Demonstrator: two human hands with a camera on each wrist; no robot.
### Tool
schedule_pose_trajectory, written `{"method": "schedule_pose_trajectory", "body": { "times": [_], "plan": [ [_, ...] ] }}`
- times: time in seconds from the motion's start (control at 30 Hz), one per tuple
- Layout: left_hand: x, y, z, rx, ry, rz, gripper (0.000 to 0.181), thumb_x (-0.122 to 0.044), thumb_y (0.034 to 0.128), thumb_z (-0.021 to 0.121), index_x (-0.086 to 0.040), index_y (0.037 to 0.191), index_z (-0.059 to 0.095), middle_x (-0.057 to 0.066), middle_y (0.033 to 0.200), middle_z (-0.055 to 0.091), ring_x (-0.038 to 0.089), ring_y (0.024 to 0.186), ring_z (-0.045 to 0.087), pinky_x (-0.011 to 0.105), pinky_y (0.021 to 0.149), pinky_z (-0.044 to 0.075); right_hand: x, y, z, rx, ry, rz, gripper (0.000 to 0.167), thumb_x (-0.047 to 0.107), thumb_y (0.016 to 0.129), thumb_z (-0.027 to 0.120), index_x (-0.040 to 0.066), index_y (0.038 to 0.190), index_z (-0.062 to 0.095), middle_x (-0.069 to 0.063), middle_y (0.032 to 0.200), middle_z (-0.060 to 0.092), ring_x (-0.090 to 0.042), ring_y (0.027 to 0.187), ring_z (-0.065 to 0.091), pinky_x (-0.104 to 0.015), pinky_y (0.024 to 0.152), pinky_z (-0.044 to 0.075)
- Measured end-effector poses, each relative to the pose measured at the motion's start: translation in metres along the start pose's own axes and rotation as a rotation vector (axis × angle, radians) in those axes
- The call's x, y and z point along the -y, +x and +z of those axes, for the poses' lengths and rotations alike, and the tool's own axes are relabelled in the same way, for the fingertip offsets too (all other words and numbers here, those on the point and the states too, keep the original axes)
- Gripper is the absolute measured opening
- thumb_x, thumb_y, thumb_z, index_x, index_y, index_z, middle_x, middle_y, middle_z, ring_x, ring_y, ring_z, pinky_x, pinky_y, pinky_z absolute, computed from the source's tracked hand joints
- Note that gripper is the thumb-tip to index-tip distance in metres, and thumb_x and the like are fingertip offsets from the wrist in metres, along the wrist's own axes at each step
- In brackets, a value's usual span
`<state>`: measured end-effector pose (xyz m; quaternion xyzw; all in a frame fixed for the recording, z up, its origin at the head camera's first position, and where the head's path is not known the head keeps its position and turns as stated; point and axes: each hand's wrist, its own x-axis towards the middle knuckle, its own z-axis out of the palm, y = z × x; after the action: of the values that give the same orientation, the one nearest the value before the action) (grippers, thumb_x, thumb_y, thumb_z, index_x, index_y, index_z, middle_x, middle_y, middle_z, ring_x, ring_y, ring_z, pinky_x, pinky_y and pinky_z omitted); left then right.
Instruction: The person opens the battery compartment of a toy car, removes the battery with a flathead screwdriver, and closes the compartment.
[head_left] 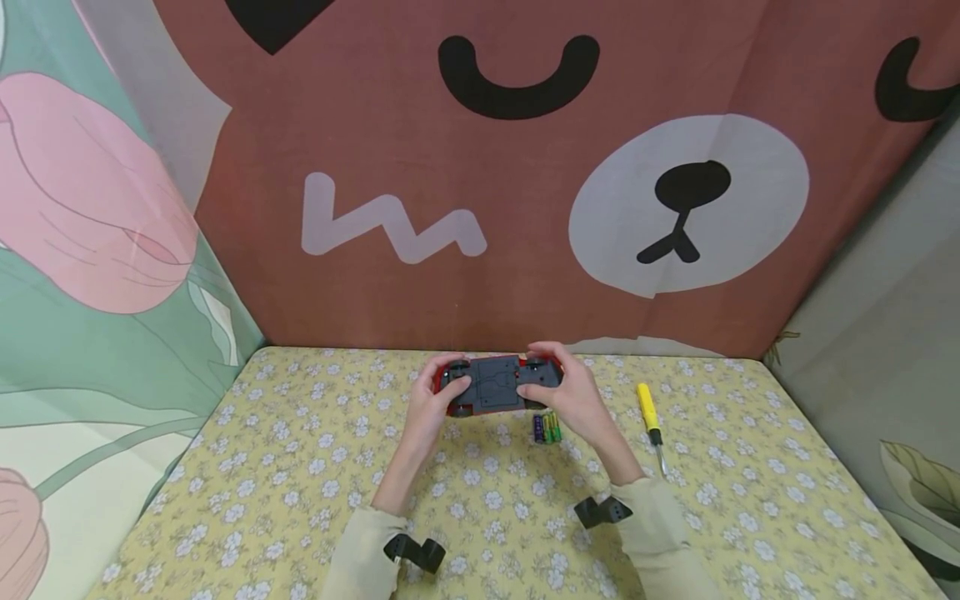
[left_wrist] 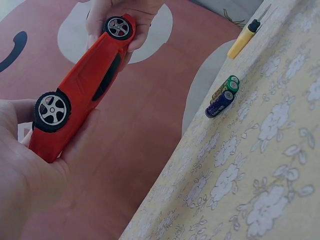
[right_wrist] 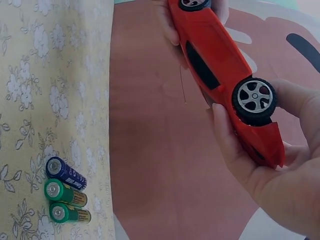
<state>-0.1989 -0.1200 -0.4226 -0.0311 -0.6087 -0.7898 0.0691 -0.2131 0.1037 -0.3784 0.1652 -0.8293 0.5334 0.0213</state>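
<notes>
A red toy car [head_left: 497, 384] is held up above the table, its dark underside turned toward the head camera. My left hand [head_left: 432, 400] grips one end, thumb on the underside and fingers behind. At the other end my right hand [head_left: 573, 398] holds it the same way, thumb pressed near the base's edge. Both wrist views show the red side of the car [left_wrist: 85, 90] and its silver-spoked wheels [right_wrist: 255, 97]. Just below the right hand lie three batteries [head_left: 547, 427], one dark blue and two green. A thin dark strand hangs beside the car in the right wrist view.
A screwdriver [head_left: 649, 417] with a yellow handle lies on the table to the right of the right hand. The yellow flowered cloth [head_left: 262, 483] covers the table. Behind its far edge hangs a brown curtain [head_left: 375, 308] with a bear print.
</notes>
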Motion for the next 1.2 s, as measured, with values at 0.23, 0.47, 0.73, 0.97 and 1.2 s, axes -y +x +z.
{"method": "schedule_pose_trajectory", "body": {
  "times": [0.23,0.47,0.73,0.97,1.2],
  "plan": [
    [-0.0004,-0.0002,0.0018,-0.018,-0.013,-0.006,0.043,-0.002,0.0968,0.067,0.002,0.138,0.056,0.017,0.133,0.056,0.025,0.114,0.060,0.030,0.084,0.058,-0.0046,0.0021,0.0013,-0.022,0.014,0.012,0.059,0.012,0.089,0.081,0.009,0.142,0.056,-0.013,0.137,0.060,-0.035,0.135,0.049,-0.060,0.106,0.043],
    [0.0005,-0.0007,0.0028,-0.057,-0.042,0.021,0.049,0.000,0.0950,0.068,-0.004,0.141,0.052,0.013,0.140,0.054,0.024,0.122,0.055,0.028,0.089,0.056,-0.0078,0.0034,0.0009,-0.030,-0.002,0.038,0.062,0.015,0.090,0.082,0.008,0.144,0.054,-0.016,0.144,0.055,-0.037,0.138,0.046,-0.060,0.105,0.044],
    [-0.0017,-0.0007,0.0061,-0.122,-0.089,0.008,0.055,0.001,0.0909,0.071,0.001,0.139,0.044,0.012,0.128,0.048,0.019,0.108,0.062,0.026,0.081,0.058,-0.0064,0.0032,0.0039,-0.062,-0.103,0.052,0.065,0.015,0.090,0.082,0.004,0.146,0.051,-0.019,0.146,0.054,-0.038,0.125,0.056,-0.054,0.094,0.053],
    [-0.0019,-0.0015,0.0089,-0.134,-0.175,-0.046,0.042,-0.003,0.0923,0.072,0.001,0.128,0.051,0.010,0.118,0.062,0.014,0.098,0.070,0.024,0.081,0.058,-0.0066,0.0031,0.0049,-0.092,-0.182,0.046,0.066,0.016,0.091,0.082,0.001,0.147,0.050,-0.021,0.143,0.054,-0.038,0.119,0.058,-0.053,0.091,0.054],
    [0.0002,-0.0032,0.0098,0.064,-0.196,-0.106,0.054,-0.004,0.1007,0.063,0.001,0.152,0.045,0.019,0.141,0.057,0.016,0.112,0.067,0.028,0.093,0.055,-0.0080,0.0021,0.0033,-0.149,-0.229,-0.012,0.061,0.016,0.091,0.082,0.001,0.143,0.053,-0.021,0.137,0.055,-0.039,0.120,0.056,-0.055,0.095,0.051]
  ]
}}
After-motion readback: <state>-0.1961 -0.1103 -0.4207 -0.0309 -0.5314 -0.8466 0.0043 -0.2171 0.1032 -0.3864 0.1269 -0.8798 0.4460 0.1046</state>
